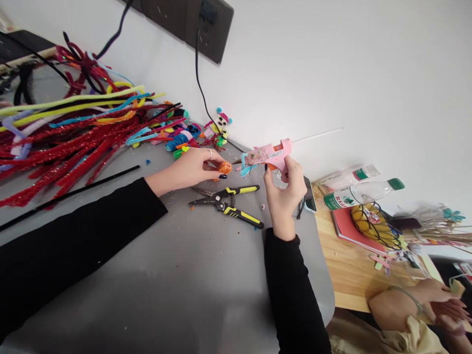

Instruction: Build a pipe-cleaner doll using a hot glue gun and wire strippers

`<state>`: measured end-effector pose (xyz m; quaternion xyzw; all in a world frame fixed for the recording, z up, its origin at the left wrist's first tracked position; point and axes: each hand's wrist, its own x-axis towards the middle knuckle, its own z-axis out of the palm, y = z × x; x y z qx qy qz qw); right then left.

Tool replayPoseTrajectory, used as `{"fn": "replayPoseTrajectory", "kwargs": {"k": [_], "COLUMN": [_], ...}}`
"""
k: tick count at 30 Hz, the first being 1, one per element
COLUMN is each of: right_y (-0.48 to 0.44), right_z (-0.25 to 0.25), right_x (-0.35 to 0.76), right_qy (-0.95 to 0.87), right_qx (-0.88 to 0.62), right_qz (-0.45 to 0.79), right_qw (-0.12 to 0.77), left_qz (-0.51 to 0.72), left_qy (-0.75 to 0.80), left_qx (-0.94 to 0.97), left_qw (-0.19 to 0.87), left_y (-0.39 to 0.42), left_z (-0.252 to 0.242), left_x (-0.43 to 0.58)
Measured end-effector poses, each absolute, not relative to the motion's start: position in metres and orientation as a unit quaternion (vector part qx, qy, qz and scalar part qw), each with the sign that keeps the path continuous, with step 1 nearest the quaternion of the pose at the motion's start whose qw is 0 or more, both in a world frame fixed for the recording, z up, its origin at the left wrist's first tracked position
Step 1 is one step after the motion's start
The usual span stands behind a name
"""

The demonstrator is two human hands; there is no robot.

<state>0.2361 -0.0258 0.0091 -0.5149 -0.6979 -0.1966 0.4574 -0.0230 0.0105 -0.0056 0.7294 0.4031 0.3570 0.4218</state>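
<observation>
Head view: beyond the black-and-yellow spring-handled metal pliers (218, 198), the left hand (199, 168) pinches a fuzzy orange piece (224, 168) and the right hand (288, 192) grips a pink plastic glue gun (261, 155), presumably to aim its nozzle (236, 161) accurately, tip contact being unclear.

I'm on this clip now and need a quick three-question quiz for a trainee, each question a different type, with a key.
1. Which hand holds the pink glue gun?
2. True or false: the pliers lie on the gray surface with their handles spread apart.
3. What colour is the small piece in the left hand?
A) green
B) orange
C) white

Key:
1. The right hand.
2. True.
3. B.
</observation>
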Motion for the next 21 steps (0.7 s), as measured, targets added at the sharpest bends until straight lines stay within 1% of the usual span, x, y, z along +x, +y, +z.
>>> {"fn": "replayPoseTrajectory", "kwargs": {"k": [11,16,21], "right_y": [-0.0266,-0.0258,-0.0260], "right_z": [0.0091,0.0061,0.0048], "right_x": [0.2344,0.2372,0.2386], "right_qy": [-0.711,-0.696,-0.692], "right_qx": [-0.483,-0.524,-0.534], "right_qz": [-0.225,-0.212,-0.200], "right_qw": [0.458,0.443,0.443], "left_qz": [0.356,0.353,0.354], "left_qy": [0.404,0.406,0.408], "left_qx": [0.738,0.735,0.736], "left_qw": [0.407,0.413,0.408], "left_y": [0.0119,0.0117,0.0114], "left_z": [-0.0070,-0.0071,-0.0067], "left_x": [-0.0240,-0.0238,-0.0242]}}
